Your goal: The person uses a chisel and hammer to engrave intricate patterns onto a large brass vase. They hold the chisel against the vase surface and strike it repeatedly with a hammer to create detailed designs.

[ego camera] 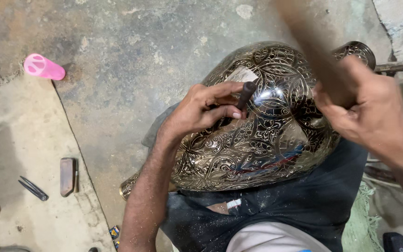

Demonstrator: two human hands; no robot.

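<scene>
My left hand (206, 109) pinches a dark punch (246, 93) against the engraved brass vessel (257, 135) filling mid-frame on my lap; my right hand (369, 112), fist closed, grips a blurred hammer handle (313, 51).

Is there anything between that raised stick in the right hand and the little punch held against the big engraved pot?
Nothing visible. The right hand holds the blurred wooden stick above the dark punch, which the left hand pinches against the engraved metal pot. Only open air lies between.
</scene>
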